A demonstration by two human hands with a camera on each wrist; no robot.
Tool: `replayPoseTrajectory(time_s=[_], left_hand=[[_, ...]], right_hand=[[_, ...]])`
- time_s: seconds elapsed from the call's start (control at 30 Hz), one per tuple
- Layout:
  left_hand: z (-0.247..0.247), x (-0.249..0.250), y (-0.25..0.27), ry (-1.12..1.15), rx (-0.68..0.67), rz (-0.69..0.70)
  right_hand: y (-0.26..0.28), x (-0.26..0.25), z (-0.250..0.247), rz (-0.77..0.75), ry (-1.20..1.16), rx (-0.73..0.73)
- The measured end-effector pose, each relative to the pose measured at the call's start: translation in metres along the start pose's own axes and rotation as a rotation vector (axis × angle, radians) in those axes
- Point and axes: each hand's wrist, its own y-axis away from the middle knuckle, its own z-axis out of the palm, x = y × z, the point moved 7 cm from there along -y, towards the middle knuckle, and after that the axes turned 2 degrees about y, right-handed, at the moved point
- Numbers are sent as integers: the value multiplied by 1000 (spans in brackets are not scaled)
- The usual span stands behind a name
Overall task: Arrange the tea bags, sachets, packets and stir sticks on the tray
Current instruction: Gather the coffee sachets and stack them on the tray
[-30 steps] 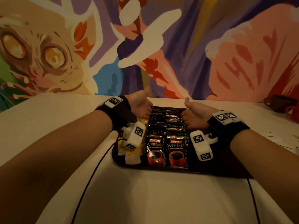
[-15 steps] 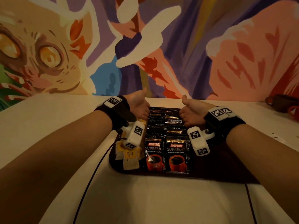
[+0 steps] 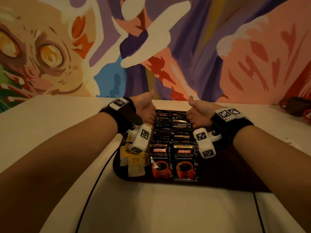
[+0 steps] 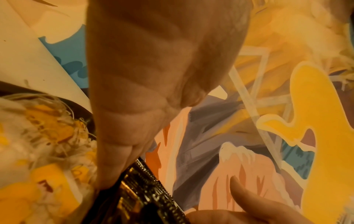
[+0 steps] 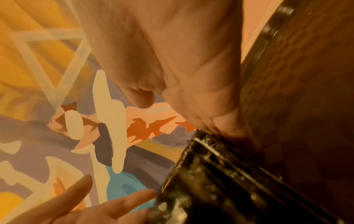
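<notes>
A dark tray (image 3: 232,179) lies on the white table. Two rows of black Kopiko coffee packets (image 3: 173,132) run down its middle. Yellow-tagged tea bags (image 3: 133,160) are heaped along its left side. My left hand (image 3: 146,110) stands on edge against the left flank of the far packets (image 4: 145,195), fingers straight and thumb up. My right hand (image 3: 196,113) mirrors it on the right flank (image 5: 206,171), palm inward. Both press the rows from the sides. The tea bags (image 4: 44,151) show to the left of the left palm. No stir sticks show.
A painted mural wall rises just behind the table's far edge. Dark and red cups (image 3: 297,110) stand at the far right. Black cables (image 3: 94,187) trail from both wrists across the near table. The tray's right part (image 5: 306,91) is bare.
The hands stay at the packet rows' flanks. The view has shifted slightly; the tray and hands sit a little higher in the frame.
</notes>
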Motion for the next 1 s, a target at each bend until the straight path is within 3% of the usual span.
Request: replayPoseTrajectory(time_s=[0.23,0.37,0.57,0.67,0.83,0.93,1.0], left_hand=[[-13,14,21,51,87,162],[-35,13,51,-73,308,262],[-60,-25,87,-404,567,215],[-57,-56,99,-616,563,91],[-51,-83,110,-1027,502,-2],[-44,-82,117,-1108,494,9],[-44,-78,128,-1313,540,26]], right_hand=[[10,-6,-14,-70,-54,21],[30,-3,-32,-155,-16,118],[65,29,-45,-166,196,251],[78,51,-37,-140,299,244],[96,65,-22,-174,340,245],[100,64,-16,-225,322,279],[102,60,-13,-266,293,301]])
